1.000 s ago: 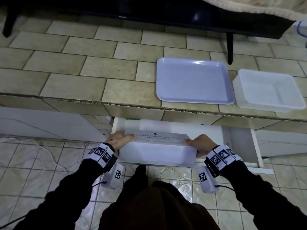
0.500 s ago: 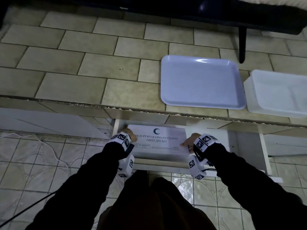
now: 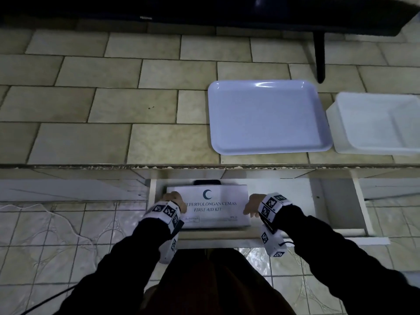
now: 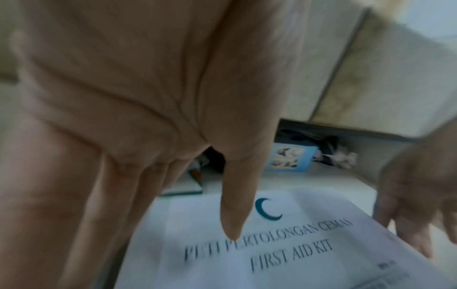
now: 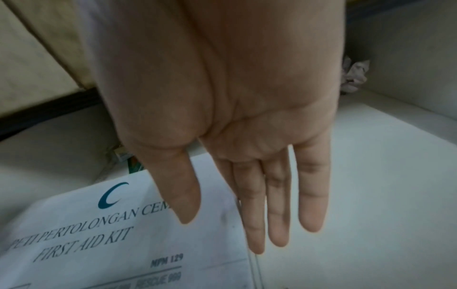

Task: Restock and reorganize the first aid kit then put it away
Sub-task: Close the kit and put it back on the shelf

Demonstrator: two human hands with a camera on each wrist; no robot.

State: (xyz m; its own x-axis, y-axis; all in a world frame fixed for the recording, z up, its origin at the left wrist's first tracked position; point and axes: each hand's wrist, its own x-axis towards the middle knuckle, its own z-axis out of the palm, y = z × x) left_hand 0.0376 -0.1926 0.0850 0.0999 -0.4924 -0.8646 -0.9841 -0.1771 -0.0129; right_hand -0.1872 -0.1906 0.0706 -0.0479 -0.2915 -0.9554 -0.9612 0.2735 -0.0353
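Observation:
The white first aid kit (image 3: 216, 208) lies flat, label up, in the left part of the open white drawer (image 3: 329, 201) below the tiled counter. My left hand (image 3: 173, 197) is at the kit's left end; its thumb (image 4: 232, 215) points down onto the lid (image 4: 272, 254), and the fingers run down the left side. My right hand (image 3: 251, 204) hovers at the kit's right end (image 5: 99, 244). Its fingers (image 5: 277, 215) are straight and hold nothing. The kit's black handle faces the drawer's back.
On the tiled counter (image 3: 113, 110) sit a lavender tray (image 3: 266, 117) and a white tub (image 3: 377, 123), both to the right. A black stand leg (image 3: 319, 57) rises behind them. A blue box (image 4: 289, 158) and crumpled paper (image 5: 353, 74) lie at the drawer's back.
The kit went from being held tilted over the drawer front to lying flat inside the drawer. Both hands have loosened from its ends, and their fingers have straightened.

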